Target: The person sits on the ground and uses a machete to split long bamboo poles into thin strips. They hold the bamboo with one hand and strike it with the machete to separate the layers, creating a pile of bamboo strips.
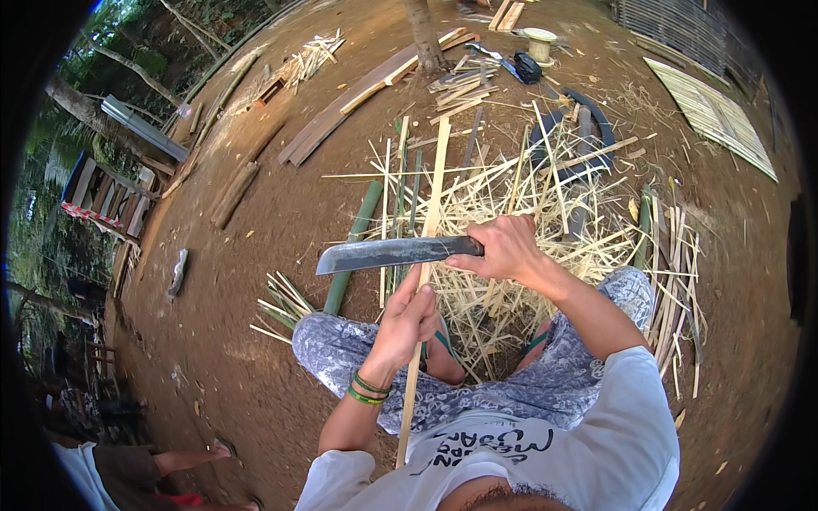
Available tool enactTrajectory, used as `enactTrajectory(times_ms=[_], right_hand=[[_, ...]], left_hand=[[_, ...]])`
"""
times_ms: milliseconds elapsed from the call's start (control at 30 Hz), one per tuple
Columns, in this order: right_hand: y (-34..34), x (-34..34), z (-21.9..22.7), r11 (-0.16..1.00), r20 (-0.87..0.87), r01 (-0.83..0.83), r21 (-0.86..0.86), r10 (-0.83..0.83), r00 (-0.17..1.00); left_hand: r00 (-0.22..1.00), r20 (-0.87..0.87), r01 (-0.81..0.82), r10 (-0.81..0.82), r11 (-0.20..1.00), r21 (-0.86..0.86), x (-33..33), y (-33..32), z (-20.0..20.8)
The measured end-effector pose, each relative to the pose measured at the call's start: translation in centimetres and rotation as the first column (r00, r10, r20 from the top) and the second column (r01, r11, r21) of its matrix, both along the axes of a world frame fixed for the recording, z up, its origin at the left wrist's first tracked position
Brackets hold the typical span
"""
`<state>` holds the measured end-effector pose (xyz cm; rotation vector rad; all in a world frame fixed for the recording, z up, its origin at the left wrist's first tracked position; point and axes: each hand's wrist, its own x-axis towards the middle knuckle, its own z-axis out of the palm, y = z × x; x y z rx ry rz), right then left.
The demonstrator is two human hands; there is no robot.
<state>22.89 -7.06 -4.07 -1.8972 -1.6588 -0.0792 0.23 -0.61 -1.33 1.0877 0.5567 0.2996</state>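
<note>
Seated on bare dirt, knees spread, feet in green-strapped sandals [443,345] tucked in. Left hand [407,324] clenched round a long pale bamboo strip [433,204], near end running back past the body, far end out over the litter; probably held along the body line so the strip stays steady under the blade. Two green bands [368,390] on that wrist. Right hand [509,249] closed tight on the handle of a machete [388,254], blade lying crosswise over the strip just beyond the left hand, edge apparently on the strip; looks like a paring grip, steadied close to the holding hand. One machete, one strip in hand. Beneath and ahead, a heap of pale shavings [503,213], too many to count, seemingly dropped where cut. Just left of the knee, one green bamboo stem [354,247] and a small bundle of splits [281,302]. Right of the knee, a sheaf of slats [673,272] laid roughly parallel, within reach. Farther off: a dark curved tyre piece [588,128], planks [358,94], one tree trunk [423,34], one spool [540,41], one woven panel [711,111] lying flat at right. Lower left corner, another person's legs [183,460].
</note>
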Motion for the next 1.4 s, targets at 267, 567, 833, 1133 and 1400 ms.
enactTrajectory(times_ms=[267,567,833,1133,1400], right_hand=[[1.6,8.8,-1.5,0.934,-0.342,0.286,-0.213,-0.345,0.874],[-0.4,10.0,0.3,0.931,-0.405,0.349,-0.105,-0.360,0.840],[-0.3,-0.8,-0.3,0.998,-0.074,-0.036,-0.054,0.032,0.997],[0.5,9.5,-0.9,0.960,-0.489,0.271,-0.072,-0.271,0.829],[0.8,4.7,1.0,0.974,-0.959,0.061,0.218,0.202,0.199]], left_hand=[[0.984,-0.162,0.093,-0.079,0.992,0.083,-4.6,-2.6,-0.5],[1.000,0.001,-0.018,0.019,0.977,-0.210,-5.1,-0.6,-0.6],[1.000,0.027,0.008,-0.006,0.997,-0.080,-0.4,0.1,-1.5],[0.996,-0.073,0.063,-0.059,0.996,0.059,-4.3,-3.2,-1.9],[0.982,-0.149,0.005,0.115,0.778,0.629,-2.1,-2.7,-4.0]])
